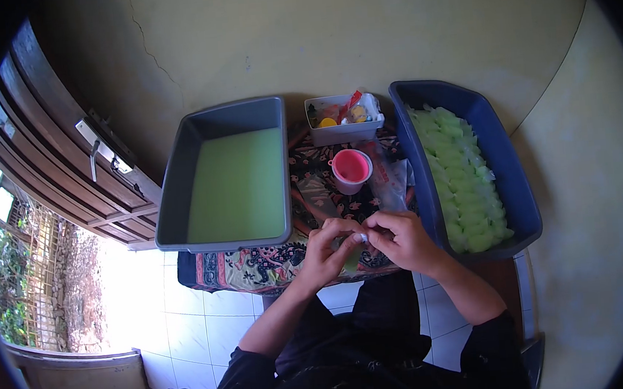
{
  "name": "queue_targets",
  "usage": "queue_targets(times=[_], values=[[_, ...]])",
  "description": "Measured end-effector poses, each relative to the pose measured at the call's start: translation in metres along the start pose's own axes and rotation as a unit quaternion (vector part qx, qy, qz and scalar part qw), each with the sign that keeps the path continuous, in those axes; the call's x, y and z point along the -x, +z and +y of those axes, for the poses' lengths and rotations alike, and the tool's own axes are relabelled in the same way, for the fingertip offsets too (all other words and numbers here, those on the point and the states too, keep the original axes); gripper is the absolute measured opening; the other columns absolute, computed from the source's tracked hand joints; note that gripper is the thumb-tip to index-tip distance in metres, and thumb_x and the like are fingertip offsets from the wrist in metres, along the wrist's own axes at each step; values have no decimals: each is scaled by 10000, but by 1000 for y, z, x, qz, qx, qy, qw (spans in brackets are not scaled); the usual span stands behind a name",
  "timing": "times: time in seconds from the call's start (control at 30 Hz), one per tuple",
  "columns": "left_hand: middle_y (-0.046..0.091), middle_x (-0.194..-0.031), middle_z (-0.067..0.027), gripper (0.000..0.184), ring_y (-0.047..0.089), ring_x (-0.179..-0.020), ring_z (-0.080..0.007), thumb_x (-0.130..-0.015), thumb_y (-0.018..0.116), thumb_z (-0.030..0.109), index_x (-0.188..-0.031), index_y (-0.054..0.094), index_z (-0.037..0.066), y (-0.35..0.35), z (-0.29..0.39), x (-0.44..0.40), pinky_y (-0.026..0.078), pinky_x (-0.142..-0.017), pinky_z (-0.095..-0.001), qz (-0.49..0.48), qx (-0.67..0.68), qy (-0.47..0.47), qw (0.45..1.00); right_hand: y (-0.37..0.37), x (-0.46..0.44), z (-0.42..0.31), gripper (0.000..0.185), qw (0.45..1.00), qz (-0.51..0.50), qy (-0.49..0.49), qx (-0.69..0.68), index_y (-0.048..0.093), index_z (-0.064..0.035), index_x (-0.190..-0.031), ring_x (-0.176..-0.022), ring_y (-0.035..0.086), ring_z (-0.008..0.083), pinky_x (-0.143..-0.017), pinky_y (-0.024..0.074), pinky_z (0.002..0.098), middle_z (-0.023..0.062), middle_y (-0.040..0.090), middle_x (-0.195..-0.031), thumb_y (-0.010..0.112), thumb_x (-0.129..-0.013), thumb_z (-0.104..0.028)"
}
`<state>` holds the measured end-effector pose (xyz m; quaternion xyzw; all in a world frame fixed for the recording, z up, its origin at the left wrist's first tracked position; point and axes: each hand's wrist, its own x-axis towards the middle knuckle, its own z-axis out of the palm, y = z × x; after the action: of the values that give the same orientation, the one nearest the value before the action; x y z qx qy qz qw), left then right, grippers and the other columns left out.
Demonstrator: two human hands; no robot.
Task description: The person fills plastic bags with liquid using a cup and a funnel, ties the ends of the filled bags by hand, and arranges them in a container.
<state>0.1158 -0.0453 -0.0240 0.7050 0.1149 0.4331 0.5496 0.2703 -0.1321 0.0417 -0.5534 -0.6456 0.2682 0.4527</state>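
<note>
My left hand (328, 250) and my right hand (401, 240) meet in front of me at the table's near edge. Both are closed at the gathered top of a small clear plastic bag (352, 261), which hangs below the fingers with pale green liquid in it. A whitish bit of the twisted plastic shows between the fingertips. Just beyond my hands is a pink cup (351, 171) with a small loop handle. Beside it lie flat clear plastic bags (389, 181) with red print.
On the left stands a grey tub (289, 174) of pale green liquid. A dark blue tub (502, 157) on the right holds rows of filled green bags (464, 182). A white box (343, 135) of small items sits behind, on the patterned cloth (259, 268). An open wooden door (66, 141) is at left.
</note>
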Motion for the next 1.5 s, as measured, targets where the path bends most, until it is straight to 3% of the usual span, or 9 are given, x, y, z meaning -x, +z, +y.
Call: queue_targets(times=[0.2, 0.33, 0.5, 0.57, 0.7, 1.13, 1.33, 1.43, 1.5], values=[[635, -882, -97, 92, 617, -823, -173, -857, 636, 15, -941, 598, 4, -10, 6, -5, 482, -738, -302, -73, -43, 21, 996, 1, 0, 2, 97, 999, 6, -35, 25, 596, 24, -830, -610, 598, 108, -564, 467, 255, 71, 618, -711, 648, -767, -28], [628, -899, -94, 80, 615, -824, -182, -863, 632, 23, -927, 585, 13, -15, 1, -8, 475, -744, -302, -131, 25, 24, 991, 2, 2, 2, 105, 999, -8, -17, 27, 592, 15, -803, -600, 573, 80, -556, 447, 240, 51, 605, -678, 660, -741, -36], [632, -827, -73, 65, 629, -798, -170, -887, 611, 52, -937, 595, 14, -15, -2, -8, 473, -701, -297, -163, 69, 16, 984, 1, 3, 8, 87, 996, -56, 42, -58, 590, -1, -796, -584, 520, 39, -537, 417, 220, -15, 574, -666, 631, -788, -76], [633, -837, -58, 79, 615, -801, -123, -900, 602, 60, -950, 574, 6, -16, -8, -6, 473, -696, -284, -183, 143, -50, 971, 6, 4, 19, 95, 986, -56, 84, -132, 596, 5, -797, -607, 527, 39, -547, 415, 216, -9, 580, -679, 634, -783, -81], [634, -837, -53, 119, 603, -792, -92, -888, 630, 75, -953, 563, 2, -14, -11, -6, 471, -698, -255, -179, 212, -72, 958, 3, 4, 16, 107, 941, -58, 185, -278, 612, 12, -809, -638, 519, 39, -568, 403, 198, -14, 586, -718, 615, -804, -95], [634, -815, -60, 162, 619, -781, -93, -865, 626, 76, -967, 537, -12, -7, 11, -7, 481, -691, -224, -85, 71, -76, 991, -8, -3, 8, 58, 878, -47, 245, -408, 573, -20, -825, -494, 405, 6, -437, 281, 171, -40, 508, -653, 575, -847, -74], [671, -775, -81, 178, 630, -721, -93, -872, 627, 82, -986, 542, -25, -6, 13, -11, 488, -653, -224, -58, -40, -81, 994, -2, -6, 17, 146, 972, 6, 136, -193, 575, -7, -828, -545, 461, 3, -475, 333, 184, -30, 535, -657, 602, -888, -137], [690, -787, -110, 195, 668, -765, -144, -846, 647, 74, -981, 547, -25, -7, 19, -11, 497, -679, -253, -65, -85, -82, 991, -9, -10, 15, 248, 986, -56, 113, -111, 589, 16, -772, -556, 473, 18, -488, 362, 223, -8, 554, -614, 649, -881, -199], [704, -815, -135, 216, 699, -811, -192, -818, 667, 68, -977, 552, -21, -7, 18, -10, 503, -714, -279, -73, -95, -94, 988, -12, -11, 13, 343, 986, -123, 105, 41, 597, 35, -701, -551, 477, 41, -509, 386, 259, 20, 553, -567, 641, -894, -245]])
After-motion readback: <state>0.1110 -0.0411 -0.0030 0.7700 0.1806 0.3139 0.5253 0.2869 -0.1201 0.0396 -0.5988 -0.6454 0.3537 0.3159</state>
